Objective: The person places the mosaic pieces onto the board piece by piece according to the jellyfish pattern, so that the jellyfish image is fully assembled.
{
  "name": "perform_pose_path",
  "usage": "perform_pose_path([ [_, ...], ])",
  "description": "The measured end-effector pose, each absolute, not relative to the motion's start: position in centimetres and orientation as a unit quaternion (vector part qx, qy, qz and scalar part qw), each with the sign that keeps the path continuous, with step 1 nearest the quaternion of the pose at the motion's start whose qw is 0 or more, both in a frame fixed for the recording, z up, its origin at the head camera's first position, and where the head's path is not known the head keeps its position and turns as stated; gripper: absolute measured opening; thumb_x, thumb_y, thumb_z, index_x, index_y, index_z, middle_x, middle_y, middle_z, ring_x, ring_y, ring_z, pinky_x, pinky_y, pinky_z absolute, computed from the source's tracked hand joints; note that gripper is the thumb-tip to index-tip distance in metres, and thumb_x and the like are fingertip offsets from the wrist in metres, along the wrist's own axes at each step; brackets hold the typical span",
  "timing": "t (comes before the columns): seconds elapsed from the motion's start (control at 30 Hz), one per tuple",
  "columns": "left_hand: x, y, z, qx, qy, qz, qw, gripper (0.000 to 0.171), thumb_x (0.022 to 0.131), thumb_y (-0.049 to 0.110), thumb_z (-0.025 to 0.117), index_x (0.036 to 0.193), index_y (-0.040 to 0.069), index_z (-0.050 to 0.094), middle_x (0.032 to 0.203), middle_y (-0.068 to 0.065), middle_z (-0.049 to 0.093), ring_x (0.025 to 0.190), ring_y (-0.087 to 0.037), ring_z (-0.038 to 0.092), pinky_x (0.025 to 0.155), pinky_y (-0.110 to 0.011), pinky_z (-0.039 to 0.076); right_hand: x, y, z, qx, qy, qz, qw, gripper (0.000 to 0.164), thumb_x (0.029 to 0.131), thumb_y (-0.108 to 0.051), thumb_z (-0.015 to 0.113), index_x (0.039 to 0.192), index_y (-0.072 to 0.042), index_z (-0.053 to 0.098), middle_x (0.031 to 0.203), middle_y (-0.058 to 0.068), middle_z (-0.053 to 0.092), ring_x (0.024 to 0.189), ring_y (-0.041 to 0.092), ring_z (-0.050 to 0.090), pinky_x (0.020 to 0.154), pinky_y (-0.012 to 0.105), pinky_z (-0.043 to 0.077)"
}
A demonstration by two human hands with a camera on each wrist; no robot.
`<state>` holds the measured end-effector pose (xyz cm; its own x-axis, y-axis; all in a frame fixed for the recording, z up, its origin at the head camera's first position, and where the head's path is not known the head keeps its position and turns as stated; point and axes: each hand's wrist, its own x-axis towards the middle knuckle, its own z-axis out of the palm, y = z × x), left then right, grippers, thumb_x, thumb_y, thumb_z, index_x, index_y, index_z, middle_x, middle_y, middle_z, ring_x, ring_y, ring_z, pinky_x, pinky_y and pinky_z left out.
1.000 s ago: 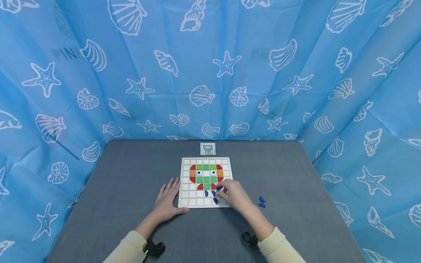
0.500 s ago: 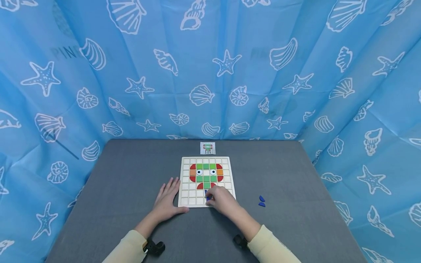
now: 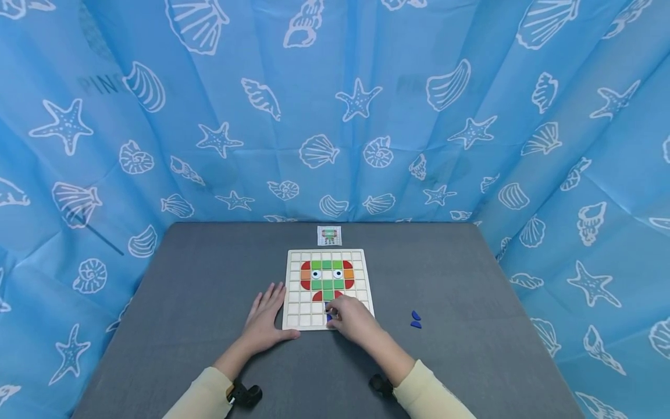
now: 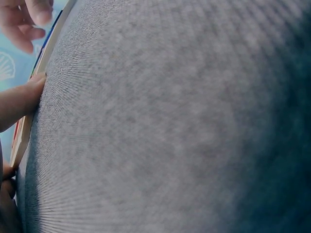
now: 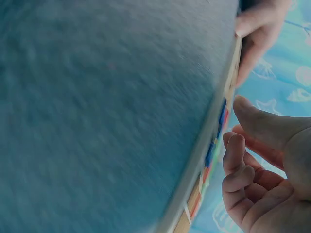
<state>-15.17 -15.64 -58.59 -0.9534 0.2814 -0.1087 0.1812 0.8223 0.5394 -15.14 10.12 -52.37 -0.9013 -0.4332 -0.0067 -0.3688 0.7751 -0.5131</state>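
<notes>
A white gridded board (image 3: 305,320) lies on the table, bearing flat red, green and orange tiles and two eye tiles. My left hand (image 3: 264,323) rests at its left side, fingers spread, thumb on the lower left corner. Over the board's lower middle is my right hand (image 3: 356,320), thumb and forefinger apart beside a blue half-round tile (image 3: 329,318). In the right wrist view, blue tiles (image 5: 212,151) lie on the board just beyond the fingertips, and I see nothing pinched. The right hand covers part of the lower rows in the head view.
Two loose blue half-round tiles (image 3: 416,319) lie on the grey table (image 3: 445,273), right of the board. Behind the board is a small picture card (image 3: 329,235) with a similar coloured figure. A blue shell-patterned curtain (image 3: 335,116) surrounds the table's back and sides.
My right hand has moved left and slightly down across the board from a second ago, then stayed nearly still over the last half second. The left hand keeps its place.
</notes>
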Motion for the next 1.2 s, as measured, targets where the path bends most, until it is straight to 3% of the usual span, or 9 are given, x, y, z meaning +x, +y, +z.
perform_pose_path([
  [0.27,-15.1,-15.6,-58.5,0.121,0.949,0.278,0.090,0.126,0.071,0.076,0.073,0.162,0.010,0.018,0.170,-0.009,0.016,0.158,-0.030,0.004,0.124,-0.056,0.004,-15.1,13.2,-50.9,-0.164,0.947,-0.274,0.043,0.020,0.087,-0.014,0.079,0.106,-0.007,0.077,0.087,0.000,0.067,0.073,0.010,0.056,0.063,0.027,0.048],
  [0.73,-15.2,-15.5,-58.7,0.123,0.950,0.276,0.082,0.126,0.070,0.077,0.073,0.162,0.008,0.020,0.169,-0.011,0.018,0.158,-0.033,0.007,0.124,-0.058,0.006,-14.1,21.5,-51.2,-0.052,0.963,-0.262,-0.017,0.026,0.083,-0.007,0.082,0.108,-0.007,0.076,0.092,0.003,0.071,0.074,0.010,0.062,0.067,0.034,0.053],
  [1.0,-15.1,-15.5,-58.5,0.118,0.949,0.275,0.097,0.127,0.070,0.078,0.072,0.162,0.010,0.018,0.170,-0.010,0.015,0.158,-0.032,0.004,0.124,-0.057,0.004,-13.4,24.4,-51.6,-0.041,0.967,-0.251,-0.006,0.020,0.084,-0.006,0.081,0.103,-0.007,0.076,0.089,0.002,0.067,0.071,0.011,0.056,0.064,0.032,0.048],
  [1.2,-15.1,-15.5,-58.4,0.116,0.950,0.273,0.101,0.127,0.070,0.078,0.072,0.162,0.010,0.018,0.170,-0.009,0.015,0.158,-0.031,0.003,0.124,-0.057,0.003,-12.8,25.9,-51.7,-0.027,0.968,-0.243,0.050,0.017,0.083,-0.005,0.080,0.098,-0.011,0.076,0.088,0.002,0.064,0.073,0.013,0.054,0.064,0.034,0.047],
])
